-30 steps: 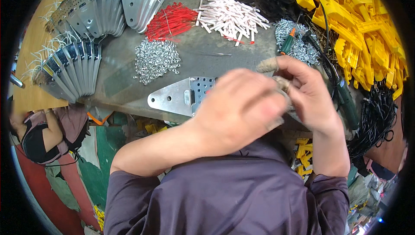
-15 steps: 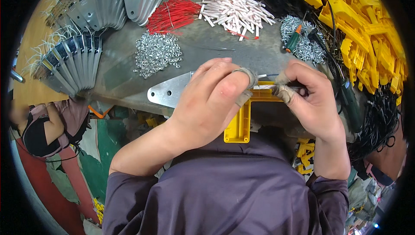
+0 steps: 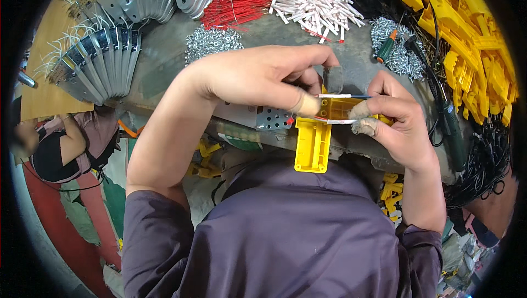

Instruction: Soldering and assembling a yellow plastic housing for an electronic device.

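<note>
A yellow T-shaped plastic housing [image 3: 313, 152] lies open side up at the table's front edge, its leg pointing toward me. Beside it on the left is a perforated metal plate [image 3: 269, 118], partly covered by my left forearm. My left hand [image 3: 274, 81] arches over the housing's top, its taped thumb and fingers curled around that part; some fingertips are hidden. Between thumb and fingers of my right hand [image 3: 392, 117] is a white-sleeved wire [image 3: 340, 122], pinched above the housing. Just above it runs a second wire, dark blue with a white sleeve [image 3: 336, 96]. Tape covers several fingertips.
Behind my hands lie metal nuts [image 3: 211, 43], red wired parts [image 3: 236, 6], white sleeves [image 3: 313, 4] and screws [image 3: 409, 59] with a green screwdriver [image 3: 387, 48]. Metal plates [image 3: 104, 67] stand left, yellow housings [image 3: 472, 40] right. Another person [image 3: 66, 144] sits at left.
My left hand has lifted its wrist and swung over the housing, showing more of the wires. The view has shifted slightly. My right hand still pinches near the housing's right end.
</note>
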The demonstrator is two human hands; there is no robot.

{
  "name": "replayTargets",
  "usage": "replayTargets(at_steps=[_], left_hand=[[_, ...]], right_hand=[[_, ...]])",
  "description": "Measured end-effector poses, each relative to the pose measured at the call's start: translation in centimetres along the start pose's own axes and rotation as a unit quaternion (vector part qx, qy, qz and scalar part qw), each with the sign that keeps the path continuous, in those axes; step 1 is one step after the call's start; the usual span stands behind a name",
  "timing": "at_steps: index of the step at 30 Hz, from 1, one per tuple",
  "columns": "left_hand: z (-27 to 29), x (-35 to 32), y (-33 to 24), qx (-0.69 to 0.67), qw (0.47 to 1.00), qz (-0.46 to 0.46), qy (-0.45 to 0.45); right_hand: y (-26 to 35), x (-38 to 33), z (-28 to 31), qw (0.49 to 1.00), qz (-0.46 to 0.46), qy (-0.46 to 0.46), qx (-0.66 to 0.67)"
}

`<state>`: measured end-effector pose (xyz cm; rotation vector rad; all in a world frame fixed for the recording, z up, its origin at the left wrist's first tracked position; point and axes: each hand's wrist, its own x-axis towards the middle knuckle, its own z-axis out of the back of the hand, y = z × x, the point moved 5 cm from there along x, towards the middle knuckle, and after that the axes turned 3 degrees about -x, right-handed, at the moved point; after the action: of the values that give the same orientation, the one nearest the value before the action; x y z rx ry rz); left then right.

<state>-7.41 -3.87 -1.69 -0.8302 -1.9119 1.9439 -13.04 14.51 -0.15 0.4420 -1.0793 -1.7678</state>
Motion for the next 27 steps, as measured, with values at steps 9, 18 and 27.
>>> replayTargets(at_steps=[9, 18, 27], left_hand=[[-1.4, 0.3, -1.2, 0.306, 0.915, -0.030, -0.262], [-4.8, -0.4, -1.4, 0.448, 0.808, -0.178, -0.339], [-4.6, -0.4, -0.8, 0.414, 0.835, -0.143, -0.333]], right_hand=[[-0.4, -0.8, -0.2, 1.000, -0.008, 0.016, 0.017], [-0.8, -0.6, 0.0, 0.999, -0.007, 0.038, 0.014], [-3.7, 3.5, 5.2, 0.854, 0.131, -0.026, -0.502]])
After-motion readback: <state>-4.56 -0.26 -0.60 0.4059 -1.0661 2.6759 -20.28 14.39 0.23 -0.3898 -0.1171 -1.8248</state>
